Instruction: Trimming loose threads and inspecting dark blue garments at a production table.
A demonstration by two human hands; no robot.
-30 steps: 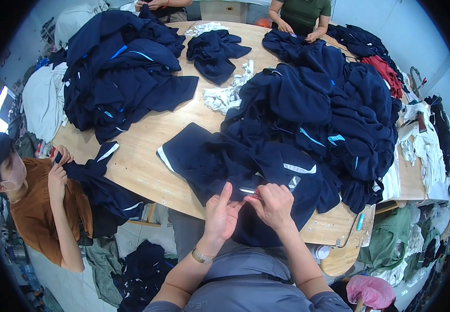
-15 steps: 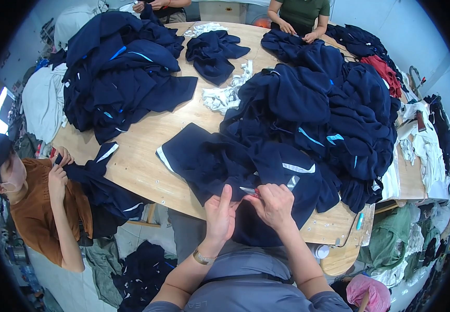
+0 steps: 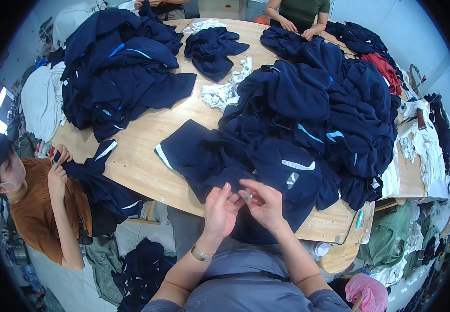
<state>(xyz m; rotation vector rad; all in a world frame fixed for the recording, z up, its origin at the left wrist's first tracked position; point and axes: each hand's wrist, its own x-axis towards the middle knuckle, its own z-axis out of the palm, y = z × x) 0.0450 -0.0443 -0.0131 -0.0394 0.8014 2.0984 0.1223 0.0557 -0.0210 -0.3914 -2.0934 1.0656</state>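
In my right hand (image 3: 266, 208) is a small pair of red-handled thread snips (image 3: 254, 198). The fingers curl round them and the metal end is blurred. Just beside it, my left hand (image 3: 220, 212) is raised with the palm partly showing and its fingers loosely bent apart. I see nothing in it. Both hands hover over a navy garment (image 3: 199, 151) spread at the table's near edge, with a white stripe (image 3: 298, 165) and a small grey-white patch (image 3: 291, 180) on it.
A large navy garment pile (image 3: 308, 99) rises beyond my hands to the right; another pile (image 3: 115, 67) stands far left. White strips (image 3: 219, 96) lie between them on the wooden table (image 3: 147, 140). A co-worker (image 3: 42, 208) handles a navy garment at left. Two more people work across the table.
My right hand has moved slightly left and turned, lifting the snips off the garment, and their blades point less plainly into view. The left hand's thumb and fingers have drawn closer together.
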